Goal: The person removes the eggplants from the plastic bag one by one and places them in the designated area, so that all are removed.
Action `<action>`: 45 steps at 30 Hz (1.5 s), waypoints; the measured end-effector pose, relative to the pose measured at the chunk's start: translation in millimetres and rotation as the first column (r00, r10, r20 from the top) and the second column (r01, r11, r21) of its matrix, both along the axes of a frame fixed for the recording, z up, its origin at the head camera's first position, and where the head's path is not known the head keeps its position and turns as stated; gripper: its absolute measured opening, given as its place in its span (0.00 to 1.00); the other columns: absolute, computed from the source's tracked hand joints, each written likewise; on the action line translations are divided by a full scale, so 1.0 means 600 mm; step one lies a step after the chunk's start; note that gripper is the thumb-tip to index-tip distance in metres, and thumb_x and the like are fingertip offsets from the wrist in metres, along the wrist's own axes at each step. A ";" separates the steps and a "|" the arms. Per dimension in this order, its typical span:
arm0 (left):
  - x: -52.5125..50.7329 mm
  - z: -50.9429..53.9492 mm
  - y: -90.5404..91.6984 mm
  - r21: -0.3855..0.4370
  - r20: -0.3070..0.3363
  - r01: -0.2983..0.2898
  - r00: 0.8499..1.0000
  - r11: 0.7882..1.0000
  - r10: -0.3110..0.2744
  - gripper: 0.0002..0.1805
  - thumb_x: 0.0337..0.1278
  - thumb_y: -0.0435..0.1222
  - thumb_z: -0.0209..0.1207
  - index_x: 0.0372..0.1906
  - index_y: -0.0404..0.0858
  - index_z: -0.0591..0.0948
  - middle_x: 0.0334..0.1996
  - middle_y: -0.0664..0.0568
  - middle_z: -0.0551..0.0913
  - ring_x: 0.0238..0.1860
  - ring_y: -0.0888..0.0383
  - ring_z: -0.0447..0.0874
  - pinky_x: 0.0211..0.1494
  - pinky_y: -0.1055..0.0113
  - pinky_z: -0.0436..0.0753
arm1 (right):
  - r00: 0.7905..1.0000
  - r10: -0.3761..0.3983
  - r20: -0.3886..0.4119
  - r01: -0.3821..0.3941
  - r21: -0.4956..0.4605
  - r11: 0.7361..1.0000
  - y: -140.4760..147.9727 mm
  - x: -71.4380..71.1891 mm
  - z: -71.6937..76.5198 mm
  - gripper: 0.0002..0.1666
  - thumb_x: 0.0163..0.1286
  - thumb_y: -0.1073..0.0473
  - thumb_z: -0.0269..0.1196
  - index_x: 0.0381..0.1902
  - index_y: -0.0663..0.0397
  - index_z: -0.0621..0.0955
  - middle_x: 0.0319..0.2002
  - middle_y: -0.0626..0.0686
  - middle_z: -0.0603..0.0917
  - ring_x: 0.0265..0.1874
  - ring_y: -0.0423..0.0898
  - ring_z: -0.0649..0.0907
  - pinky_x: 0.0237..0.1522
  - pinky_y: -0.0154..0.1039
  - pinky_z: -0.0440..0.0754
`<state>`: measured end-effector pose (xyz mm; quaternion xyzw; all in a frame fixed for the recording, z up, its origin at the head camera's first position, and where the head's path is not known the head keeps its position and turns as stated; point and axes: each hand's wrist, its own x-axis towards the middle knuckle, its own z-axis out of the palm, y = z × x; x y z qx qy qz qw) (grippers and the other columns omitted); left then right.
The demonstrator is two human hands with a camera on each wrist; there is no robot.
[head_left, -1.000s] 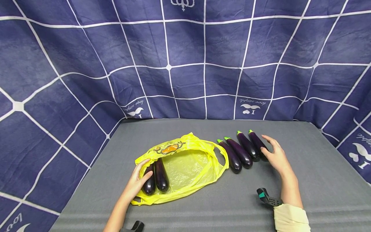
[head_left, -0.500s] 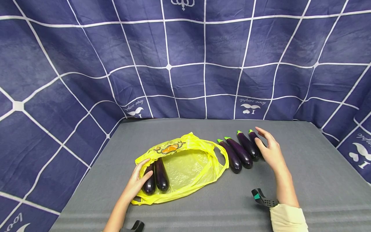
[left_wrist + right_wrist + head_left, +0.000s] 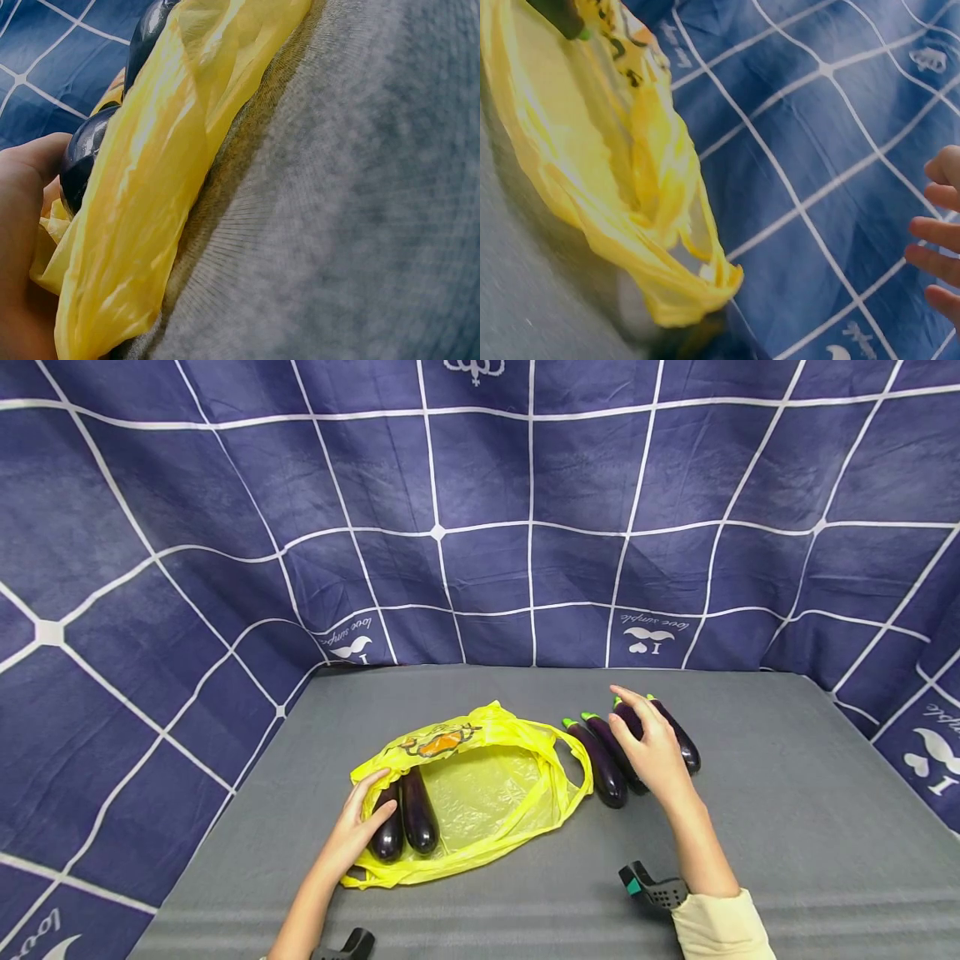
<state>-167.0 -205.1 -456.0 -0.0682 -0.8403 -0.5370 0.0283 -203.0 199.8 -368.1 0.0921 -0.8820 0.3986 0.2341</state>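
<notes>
A yellow plastic bag (image 3: pixel 487 810) lies on its side with its mouth spread toward me. My left hand (image 3: pixel 356 831) grips its left edge, the thumb inside over one eggplant (image 3: pixel 387 839). A second eggplant (image 3: pixel 419 814) lies beside that one in the bag. To the right of the bag several eggplants lie in a slanted row, from the leftmost eggplant (image 3: pixel 602 768) to the rightmost eggplant (image 3: pixel 681 739). Over the middle of this row is my right hand (image 3: pixel 654 756), fingers spread and holding nothing, partly hiding two eggplants. Its fingers (image 3: pixel 939 259) show at the right wrist view's edge.
Everything lies on a grey cloth-covered table (image 3: pixel 810 793). A blue curtain (image 3: pixel 487 568) with white grid lines rises behind the table and along its left side. A dark wrist device (image 3: pixel 654 887) is worn on the right forearm.
My right hand has moved left from beside the rightmost eggplant to above the middle of the row, uncovering the rightmost one. The left hand and the bag look the same.
</notes>
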 end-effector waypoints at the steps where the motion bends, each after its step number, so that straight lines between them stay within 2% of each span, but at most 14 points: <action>1: 0.000 0.000 0.000 -0.002 -0.002 0.001 1.000 1.000 -0.001 0.27 0.59 0.40 0.55 0.63 0.45 0.63 0.65 0.44 0.59 0.69 0.46 0.50 0.65 0.40 0.51 | 1.000 0.003 -0.002 -0.003 0.003 1.000 -0.005 0.001 0.000 0.24 0.66 0.54 0.55 0.60 0.50 0.72 0.60 0.56 0.73 0.61 0.56 0.69 0.61 0.56 0.63; 10: 0.000 -0.001 0.000 -0.014 0.002 -0.003 1.000 1.000 0.003 0.28 0.59 0.41 0.55 0.64 0.45 0.63 0.65 0.44 0.59 0.69 0.45 0.50 0.65 0.39 0.51 | 0.998 0.066 -0.008 -0.066 0.014 0.998 -0.054 0.012 0.003 0.24 0.65 0.56 0.57 0.59 0.50 0.72 0.60 0.54 0.73 0.61 0.53 0.70 0.62 0.53 0.63; 17: 0.001 0.001 0.000 -0.023 0.013 -0.009 1.000 1.000 0.010 0.28 0.59 0.42 0.55 0.63 0.46 0.63 0.66 0.45 0.59 0.69 0.45 0.50 0.65 0.38 0.51 | 0.990 0.131 -0.056 -0.128 0.050 0.990 -0.094 0.022 0.000 0.25 0.62 0.58 0.60 0.58 0.50 0.73 0.58 0.53 0.75 0.59 0.51 0.73 0.60 0.49 0.67; 27: 0.000 0.000 0.000 -0.031 0.008 -0.005 1.000 1.000 0.006 0.28 0.59 0.41 0.55 0.64 0.46 0.63 0.66 0.45 0.59 0.69 0.45 0.50 0.64 0.38 0.53 | 0.976 0.211 -0.061 -0.203 0.108 0.973 -0.139 0.040 -0.006 0.26 0.60 0.56 0.62 0.58 0.50 0.73 0.58 0.52 0.75 0.59 0.50 0.73 0.60 0.53 0.67; 31: -0.001 0.000 0.001 -0.032 0.007 -0.006 1.000 0.999 0.006 0.28 0.59 0.40 0.55 0.64 0.45 0.63 0.66 0.45 0.59 0.69 0.45 0.50 0.64 0.38 0.53 | 0.970 0.238 -0.058 -0.230 0.113 0.967 -0.156 0.045 -0.009 0.27 0.60 0.55 0.62 0.57 0.50 0.74 0.58 0.52 0.75 0.58 0.50 0.74 0.60 0.51 0.68; 36: 0.000 0.001 0.000 -0.035 0.014 -0.010 1.000 0.999 0.010 0.28 0.59 0.41 0.55 0.64 0.46 0.63 0.66 0.45 0.59 0.69 0.45 0.50 0.64 0.38 0.53 | 0.963 0.269 -0.031 -0.262 0.145 0.954 -0.179 0.054 -0.017 0.27 0.59 0.54 0.62 0.58 0.48 0.73 0.59 0.51 0.74 0.59 0.50 0.73 0.58 0.53 0.69; 45: -0.002 0.000 0.000 -0.028 0.014 -0.004 1.000 1.000 0.005 0.28 0.59 0.40 0.55 0.64 0.46 0.63 0.66 0.45 0.58 0.69 0.45 0.50 0.64 0.38 0.53 | 0.942 0.328 0.078 -0.337 0.204 0.919 -0.221 0.067 -0.035 0.28 0.61 0.50 0.60 0.60 0.42 0.70 0.61 0.48 0.71 0.60 0.50 0.72 0.59 0.52 0.69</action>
